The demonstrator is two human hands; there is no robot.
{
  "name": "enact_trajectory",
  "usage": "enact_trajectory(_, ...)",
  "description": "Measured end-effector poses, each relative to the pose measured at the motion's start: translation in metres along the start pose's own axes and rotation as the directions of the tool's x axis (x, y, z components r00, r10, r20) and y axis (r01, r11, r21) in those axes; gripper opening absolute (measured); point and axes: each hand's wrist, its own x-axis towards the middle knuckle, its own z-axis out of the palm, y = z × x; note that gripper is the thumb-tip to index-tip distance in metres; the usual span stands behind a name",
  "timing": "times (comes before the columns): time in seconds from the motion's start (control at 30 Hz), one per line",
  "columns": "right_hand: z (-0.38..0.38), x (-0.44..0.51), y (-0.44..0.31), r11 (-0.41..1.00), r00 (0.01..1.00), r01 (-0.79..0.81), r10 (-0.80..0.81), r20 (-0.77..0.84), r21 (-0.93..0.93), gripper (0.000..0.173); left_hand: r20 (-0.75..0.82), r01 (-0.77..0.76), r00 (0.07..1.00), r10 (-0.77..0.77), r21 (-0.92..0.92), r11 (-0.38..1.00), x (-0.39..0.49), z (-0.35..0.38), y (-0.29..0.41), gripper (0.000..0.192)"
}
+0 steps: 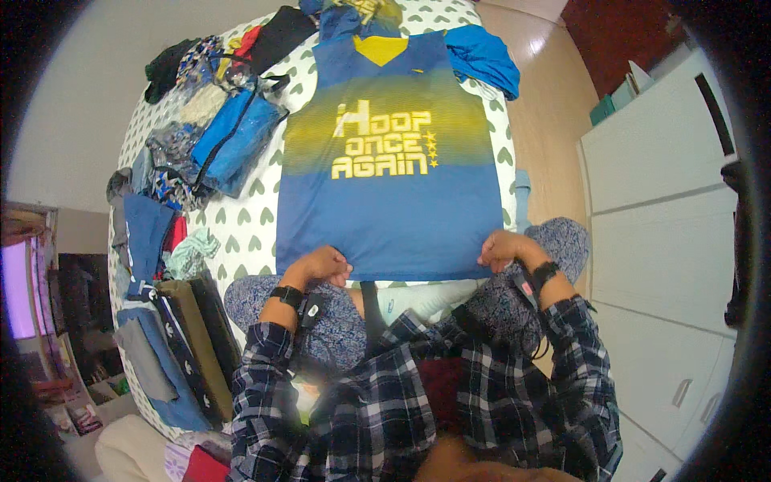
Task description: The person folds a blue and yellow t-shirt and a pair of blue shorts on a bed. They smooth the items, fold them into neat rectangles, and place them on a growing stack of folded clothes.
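Observation:
A blue and yellow sleeveless jersey [385, 205] lies spread face up on a bed with a heart-patterned sheet [244, 226]. Large lettering and small stars are printed across its chest, and its V-neck points away from me. At the lower left corner, my left hand [325, 265] pinches the fabric close to the hem. My right hand [505, 249] grips the opposite lower corner, with its fingertips partly hidden. The hem between both hands runs nearly straight, just in front of my knees.
Folded trousers and other clothes [187, 337] stand in a row at my left. Beyond them lie plastic-wrapped garments [232, 144] and a loose heap of clothing [241, 48]. A crumpled blue garment [485, 57] rests by the jersey's shoulder. White cabinets [656, 241] stand at the right.

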Motion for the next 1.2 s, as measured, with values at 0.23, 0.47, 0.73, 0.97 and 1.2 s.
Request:
enact_trajectory(0.23,-0.018,0.020,0.019,0.994,0.997,0.021,-0.028,0.069,0.104,0.039,-0.044,0.141,0.987,-0.153,-0.202,0.969,-0.010,-0.021,0.005,0.026)
enact_trajectory(0.47,-0.032,-0.009,0.028,0.945,0.935,0.000,-0.116,-0.336,-0.327,0.038,-0.614,0.072,0.788,0.053,0.178,0.981,-0.034,-0.061,0.033,0.029)
enact_trajectory(0.73,-0.060,0.014,-0.016,0.769,0.182,0.329,-0.622,-0.762,-0.549,0.035,-0.657,0.011,0.370,0.656,0.710,0.704,0.021,-0.099,0.109,0.038)
enact_trajectory(0.97,-0.081,0.065,-0.059,0.726,0.295,0.167,-0.682,-0.669,-0.667,0.060,-0.655,-0.121,0.307,0.690,0.692,0.711,0.089,-0.141,0.133,0.049)
enact_trajectory(1.2,-0.092,0.087,-0.059,0.781,0.439,-0.043,-0.546,-0.714,-0.624,0.070,-0.671,0.126,0.305,0.676,0.732,0.670,0.121,-0.183,0.097,0.057)
